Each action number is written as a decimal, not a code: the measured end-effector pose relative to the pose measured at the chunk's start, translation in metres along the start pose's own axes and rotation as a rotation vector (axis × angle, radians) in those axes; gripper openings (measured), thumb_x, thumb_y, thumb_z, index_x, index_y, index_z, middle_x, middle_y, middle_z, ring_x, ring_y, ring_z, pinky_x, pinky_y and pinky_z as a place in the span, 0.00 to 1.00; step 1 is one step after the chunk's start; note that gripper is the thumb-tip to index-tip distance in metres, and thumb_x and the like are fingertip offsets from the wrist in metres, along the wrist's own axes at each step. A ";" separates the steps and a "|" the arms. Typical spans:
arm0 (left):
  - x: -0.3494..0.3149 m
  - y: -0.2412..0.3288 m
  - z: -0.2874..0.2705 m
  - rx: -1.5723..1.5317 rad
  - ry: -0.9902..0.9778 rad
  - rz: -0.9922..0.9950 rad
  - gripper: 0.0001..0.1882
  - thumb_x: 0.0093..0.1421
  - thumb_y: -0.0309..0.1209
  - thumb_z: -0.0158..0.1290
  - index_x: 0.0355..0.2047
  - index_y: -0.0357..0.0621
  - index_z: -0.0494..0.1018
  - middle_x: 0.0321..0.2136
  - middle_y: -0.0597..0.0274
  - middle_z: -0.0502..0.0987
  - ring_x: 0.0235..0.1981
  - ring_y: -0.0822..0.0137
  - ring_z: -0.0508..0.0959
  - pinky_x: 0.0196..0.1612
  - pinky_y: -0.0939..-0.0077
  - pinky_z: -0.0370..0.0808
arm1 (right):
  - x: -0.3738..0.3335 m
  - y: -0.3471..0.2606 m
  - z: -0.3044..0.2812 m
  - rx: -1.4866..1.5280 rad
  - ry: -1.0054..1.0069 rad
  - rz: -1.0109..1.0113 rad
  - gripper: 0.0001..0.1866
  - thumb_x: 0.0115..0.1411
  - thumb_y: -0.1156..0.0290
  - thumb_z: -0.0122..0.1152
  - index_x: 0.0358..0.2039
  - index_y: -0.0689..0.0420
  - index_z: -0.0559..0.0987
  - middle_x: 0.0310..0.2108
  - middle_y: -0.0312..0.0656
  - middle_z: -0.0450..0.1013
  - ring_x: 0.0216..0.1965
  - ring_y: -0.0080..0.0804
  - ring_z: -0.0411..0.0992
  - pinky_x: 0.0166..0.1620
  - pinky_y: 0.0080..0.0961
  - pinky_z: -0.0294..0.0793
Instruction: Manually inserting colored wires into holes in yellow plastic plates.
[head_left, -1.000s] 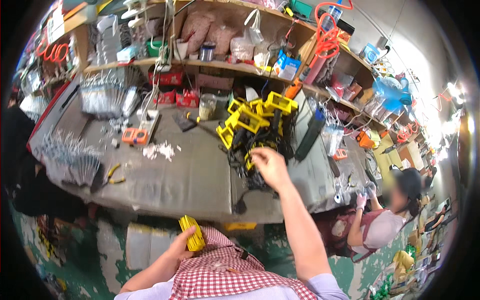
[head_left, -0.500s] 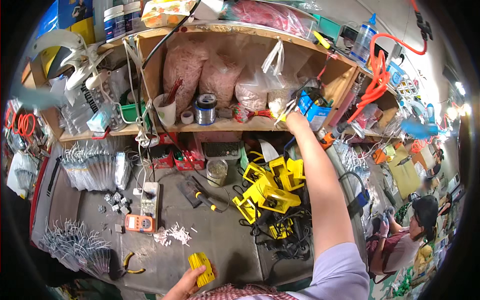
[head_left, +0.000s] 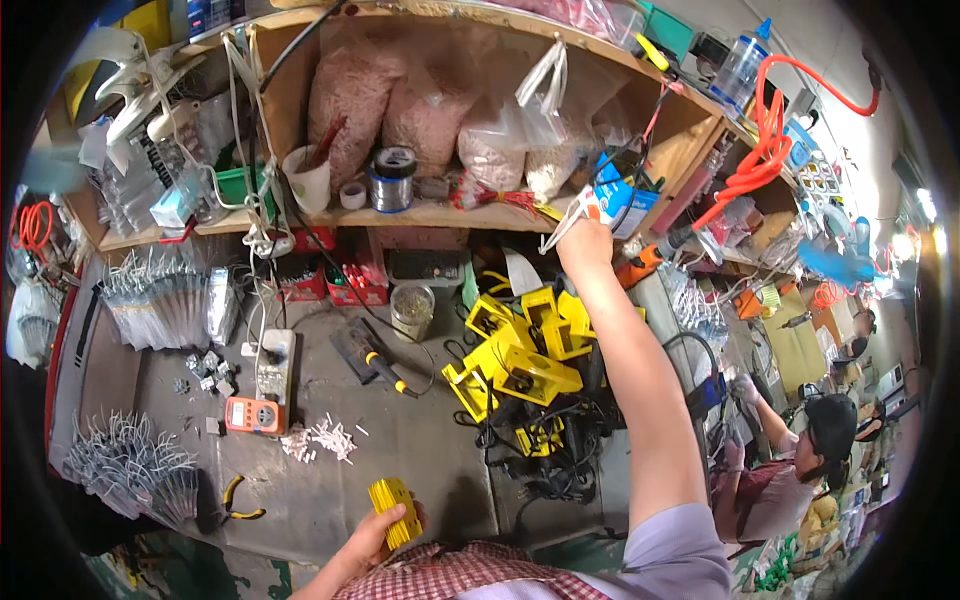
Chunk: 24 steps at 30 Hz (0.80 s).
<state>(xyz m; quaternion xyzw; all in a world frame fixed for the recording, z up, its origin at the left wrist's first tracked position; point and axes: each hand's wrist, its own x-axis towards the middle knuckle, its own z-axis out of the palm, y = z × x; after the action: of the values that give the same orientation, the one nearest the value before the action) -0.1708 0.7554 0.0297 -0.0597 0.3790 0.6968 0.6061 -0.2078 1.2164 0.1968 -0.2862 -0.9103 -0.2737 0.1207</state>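
Observation:
In my left hand point(head_left: 385, 520), low at the table's front, a yellow finned block point(head_left: 396, 512) is gripped between thumb and fingers. My right arm reaches far across to the shelf, where my right hand point(head_left: 586, 243) is closed on thin white strands point(head_left: 570, 216). The hidden fingertips leave their exact kind unclear. Just beyond that hand stands a blue box point(head_left: 624, 200) with tools in it. To its left lies a bundle of red wires point(head_left: 495, 195). Below my right forearm is a pile of yellow housings point(head_left: 525, 368) with black cables point(head_left: 560, 475).
A glass jar point(head_left: 412, 310) and a soldering iron point(head_left: 385, 362) are mid-table. White small tubes point(head_left: 330, 440), an orange meter point(head_left: 253, 415), yellow-handled pliers point(head_left: 234, 500) and wire bundles point(head_left: 135, 460) lie left. An orange screwdriver point(head_left: 640, 266) hangs right; a co-worker point(head_left: 800, 460) sits beyond.
The view has shifted, so the shelf sits higher in the picture. My right hand has drawn back slightly from the blue box, and the white strands moved with it. My left hand still holds the yellow block.

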 end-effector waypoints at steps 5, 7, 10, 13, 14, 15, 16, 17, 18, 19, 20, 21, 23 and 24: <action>-0.006 -0.008 0.007 0.010 0.036 -0.023 0.28 0.53 0.36 0.56 0.49 0.38 0.59 0.39 0.53 0.70 0.41 0.57 0.73 0.46 0.63 0.72 | -0.052 0.012 -0.050 0.815 -0.060 0.328 0.11 0.54 0.76 0.48 0.36 0.66 0.75 0.24 0.46 0.75 0.26 0.38 0.76 0.29 0.30 0.75; -0.010 -0.012 0.012 -0.007 0.004 0.001 0.27 0.53 0.36 0.56 0.50 0.37 0.59 0.39 0.53 0.70 0.41 0.57 0.73 0.46 0.63 0.72 | -0.080 0.017 -0.047 1.552 -0.177 0.476 0.14 0.58 0.77 0.48 0.45 0.68 0.70 0.32 0.47 0.74 0.27 0.30 0.75 0.30 0.22 0.76; -0.013 -0.019 0.018 -0.028 -0.069 0.054 0.28 0.53 0.35 0.55 0.50 0.37 0.59 0.40 0.53 0.70 0.42 0.57 0.73 0.46 0.63 0.72 | -0.137 0.013 -0.042 1.906 -0.183 0.401 0.16 0.60 0.77 0.46 0.48 0.67 0.67 0.37 0.44 0.73 0.33 0.29 0.74 0.35 0.23 0.77; -0.018 -0.021 0.023 0.025 -0.080 0.074 0.36 0.47 0.39 0.60 0.52 0.36 0.57 0.43 0.52 0.68 0.47 0.55 0.70 0.52 0.59 0.67 | -0.177 -0.002 -0.048 2.031 -0.270 0.450 0.15 0.61 0.77 0.44 0.49 0.66 0.67 0.41 0.43 0.71 0.37 0.29 0.73 0.38 0.24 0.77; -0.019 -0.022 0.023 0.019 -0.062 0.071 0.36 0.47 0.39 0.60 0.52 0.36 0.57 0.43 0.52 0.68 0.47 0.55 0.70 0.52 0.59 0.67 | -0.186 -0.008 -0.048 2.094 -0.305 0.435 0.15 0.62 0.78 0.43 0.49 0.66 0.67 0.41 0.42 0.71 0.37 0.29 0.73 0.39 0.24 0.77; -0.020 -0.022 0.025 -0.002 -0.082 0.118 0.36 0.47 0.39 0.60 0.52 0.36 0.57 0.44 0.52 0.67 0.47 0.55 0.69 0.53 0.58 0.66 | -0.194 -0.012 -0.050 2.106 -0.383 0.403 0.15 0.62 0.78 0.43 0.50 0.66 0.67 0.41 0.43 0.71 0.37 0.30 0.73 0.39 0.24 0.77; -0.020 -0.022 0.027 -0.022 -0.102 0.167 0.36 0.46 0.38 0.60 0.52 0.36 0.57 0.44 0.52 0.67 0.48 0.55 0.68 0.54 0.58 0.65 | -0.199 -0.017 -0.056 2.077 -0.421 0.377 0.16 0.62 0.77 0.43 0.51 0.66 0.66 0.41 0.43 0.71 0.37 0.30 0.74 0.38 0.25 0.77; -0.021 -0.022 0.030 -0.051 -0.105 0.174 0.37 0.46 0.37 0.60 0.53 0.37 0.56 0.46 0.52 0.66 0.49 0.55 0.68 0.56 0.57 0.63 | -0.206 -0.021 -0.056 2.104 -0.429 0.400 0.17 0.62 0.76 0.43 0.51 0.66 0.66 0.41 0.43 0.71 0.37 0.31 0.74 0.38 0.25 0.77; -0.023 -0.022 0.034 -0.060 -0.080 0.176 0.37 0.46 0.37 0.60 0.53 0.37 0.56 0.46 0.52 0.66 0.49 0.55 0.68 0.56 0.57 0.63 | -0.214 -0.027 -0.057 2.134 -0.444 0.424 0.17 0.63 0.76 0.43 0.52 0.66 0.65 0.40 0.43 0.71 0.37 0.32 0.74 0.39 0.26 0.77; -0.025 -0.022 0.037 -0.094 -0.087 0.213 0.37 0.46 0.37 0.60 0.53 0.37 0.56 0.47 0.51 0.66 0.50 0.55 0.68 0.57 0.58 0.63 | -0.221 -0.036 -0.058 2.147 -0.477 0.411 0.17 0.63 0.76 0.43 0.52 0.66 0.65 0.40 0.43 0.71 0.37 0.32 0.74 0.39 0.26 0.77; -0.026 -0.021 0.040 -0.128 -0.092 0.252 0.37 0.46 0.37 0.60 0.53 0.37 0.56 0.47 0.50 0.66 0.50 0.55 0.67 0.57 0.58 0.62 | -0.229 -0.046 -0.062 2.181 -0.538 0.368 0.17 0.63 0.75 0.42 0.52 0.67 0.65 0.40 0.44 0.71 0.37 0.32 0.74 0.39 0.26 0.77; -0.026 -0.021 0.042 -0.138 -0.067 0.255 0.37 0.46 0.37 0.60 0.53 0.37 0.56 0.47 0.50 0.66 0.50 0.55 0.67 0.57 0.58 0.62 | -0.236 -0.053 -0.067 2.210 -0.594 0.333 0.17 0.63 0.74 0.42 0.52 0.67 0.65 0.40 0.44 0.71 0.37 0.33 0.74 0.39 0.26 0.77; -0.030 -0.023 0.039 -0.267 -0.165 0.282 0.40 0.48 0.36 0.59 0.56 0.36 0.52 0.53 0.46 0.63 0.55 0.52 0.64 0.59 0.58 0.60 | -0.249 -0.074 -0.074 2.240 -0.733 0.271 0.17 0.63 0.72 0.43 0.51 0.66 0.66 0.40 0.44 0.72 0.37 0.33 0.74 0.40 0.27 0.77; -0.031 -0.023 0.037 -0.274 -0.144 0.289 0.40 0.48 0.36 0.59 0.56 0.36 0.52 0.53 0.46 0.63 0.55 0.52 0.64 0.59 0.58 0.60 | -0.253 -0.082 -0.074 2.239 -0.799 0.231 0.17 0.63 0.72 0.42 0.51 0.66 0.66 0.40 0.44 0.72 0.37 0.32 0.74 0.40 0.26 0.76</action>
<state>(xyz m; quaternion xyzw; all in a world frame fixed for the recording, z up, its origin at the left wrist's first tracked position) -0.1281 0.7524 0.0621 -0.0366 0.2407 0.8239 0.5118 -0.0475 1.0029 0.1275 -0.1672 -0.5852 0.7926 0.0353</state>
